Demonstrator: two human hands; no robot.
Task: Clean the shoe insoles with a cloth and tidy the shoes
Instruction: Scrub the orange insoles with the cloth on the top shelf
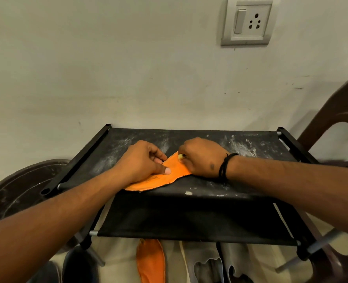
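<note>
1 orange insole (165,179) lay flat on the dusty black fabric shelf (240,148), pinned by the left hand (142,160), thumb and fingers pressed on it. A pale cloth (180,156) was clutched in the right hand (201,158). Thin and floppy, the insole was best held at its edges.

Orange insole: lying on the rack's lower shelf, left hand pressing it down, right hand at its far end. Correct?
Not quite. The orange insole lies on the rack's top shelf, not the lower one; head view shows it. Left hand presses it down, right hand is at its far end.
</note>
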